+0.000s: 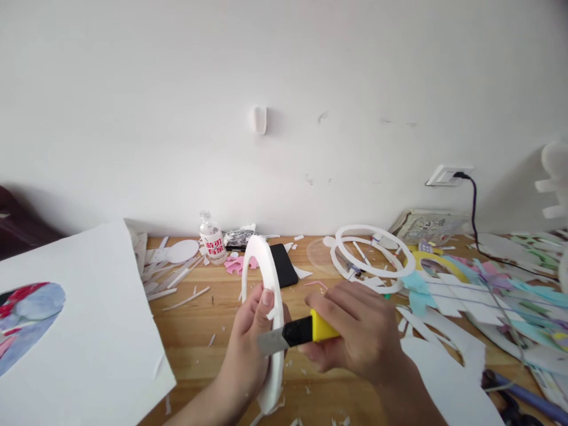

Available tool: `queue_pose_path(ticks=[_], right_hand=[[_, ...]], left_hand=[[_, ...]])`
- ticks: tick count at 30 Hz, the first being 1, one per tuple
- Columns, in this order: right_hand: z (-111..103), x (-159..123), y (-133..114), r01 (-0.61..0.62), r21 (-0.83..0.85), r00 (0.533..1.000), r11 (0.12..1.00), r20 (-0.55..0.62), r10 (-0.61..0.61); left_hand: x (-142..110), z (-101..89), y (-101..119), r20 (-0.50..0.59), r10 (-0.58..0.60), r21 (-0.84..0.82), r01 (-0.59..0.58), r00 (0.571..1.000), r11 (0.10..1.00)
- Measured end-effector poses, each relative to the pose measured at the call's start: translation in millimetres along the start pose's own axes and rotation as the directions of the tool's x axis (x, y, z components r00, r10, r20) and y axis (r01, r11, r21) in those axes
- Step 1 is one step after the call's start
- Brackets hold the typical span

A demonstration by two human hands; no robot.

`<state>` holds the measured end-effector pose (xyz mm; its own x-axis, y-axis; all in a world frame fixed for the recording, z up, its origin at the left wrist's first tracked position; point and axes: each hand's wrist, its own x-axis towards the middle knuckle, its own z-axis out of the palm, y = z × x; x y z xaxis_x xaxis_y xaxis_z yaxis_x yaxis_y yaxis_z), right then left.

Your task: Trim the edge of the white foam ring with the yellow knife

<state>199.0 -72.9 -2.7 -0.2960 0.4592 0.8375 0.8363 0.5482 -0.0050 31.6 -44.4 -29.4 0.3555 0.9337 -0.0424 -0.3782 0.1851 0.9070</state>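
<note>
A white foam ring stands on edge in my left hand, whose fingers and thumb pinch its near side. My right hand is wrapped round a yellow and black utility knife. Its wide grey blade lies across the ring's rim, just below my left thumb; whether it cuts into the foam I cannot tell. A small white sliver sticks out from the rim by the thumb. Thin white shavings lie on the wooden table below.
Left lies a big white board with a painted oval. Behind the ring are a clear bottle and a black phone. More white rings lie back right, beside coloured scraps. A black cable hangs from the wall socket.
</note>
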Motion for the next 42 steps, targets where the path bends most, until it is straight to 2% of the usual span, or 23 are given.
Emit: queue_pose_path(ticks=[4, 9, 13, 17, 20, 23, 26, 29, 31, 34, 39, 42], right_hand=[[1, -2, 5, -0.004, -0.031, 1.000, 1.000, -0.023, 0.004], [2, -5, 15, 0.001, -0.047, 1.000, 0.999, -0.018, -0.002], [1, -4, 8, 0.000, -0.041, 1.000, 0.999, -0.029, -0.001], [1, -1, -5, -0.024, -0.039, 0.999, 0.999, -0.027, 0.023], [0, -1, -4, -0.024, -0.051, 0.999, 0.998, -0.031, 0.023], [-2, -4, 9, -0.027, -0.093, 1.000, 0.995, -0.015, 0.026], [-6, -11, 28, -0.039, -0.190, 0.999, 0.981, -0.023, 0.036], [-9, -14, 36, -0.060, -0.182, 0.997, 0.981, -0.056, 0.051], [-9, -13, 31, -0.044, -0.127, 0.998, 0.991, -0.060, 0.037], [-7, -8, 16, -0.001, -0.060, 0.999, 0.998, -0.044, -0.001], [-2, -4, 4, 0.020, -0.027, 1.000, 0.999, -0.013, -0.020], [1, -3, -1, 0.020, 0.014, 1.000, 1.000, 0.016, -0.021]], left_hand=[[0, 1.9, 1, 0.029, -0.013, -0.067, 0.015, 0.999, 0.998], [0, 2.3, 1, 0.031, -0.025, -0.070, 0.027, 0.999, 0.997], [0, 1.2, -3, 0.066, -0.011, -0.090, 0.017, 0.998, 0.996], [-3, 2.4, -4, 0.031, -0.063, -0.133, 0.067, 0.998, 0.989], [-3, 4.1, -2, 0.005, -0.069, -0.112, 0.069, 0.998, 0.991], [-3, 4.2, 0, 0.030, -0.028, -0.130, 0.032, 0.999, 0.991], [-4, 2.2, 1, 0.117, 0.091, -0.171, -0.070, 0.989, 0.983], [-3, -0.4, 1, 0.130, 0.148, -0.142, -0.129, 0.980, 0.981], [-2, -2.0, 1, 0.121, 0.101, -0.098, -0.090, 0.988, 0.991], [-1, -4.0, 3, 0.132, -0.024, -0.080, 0.035, 0.991, 0.996], [-4, -4.7, 11, 0.189, -0.123, -0.181, 0.158, 0.974, 0.971], [-6, -2.3, 12, 0.204, -0.140, -0.226, 0.186, 0.969, 0.956]])
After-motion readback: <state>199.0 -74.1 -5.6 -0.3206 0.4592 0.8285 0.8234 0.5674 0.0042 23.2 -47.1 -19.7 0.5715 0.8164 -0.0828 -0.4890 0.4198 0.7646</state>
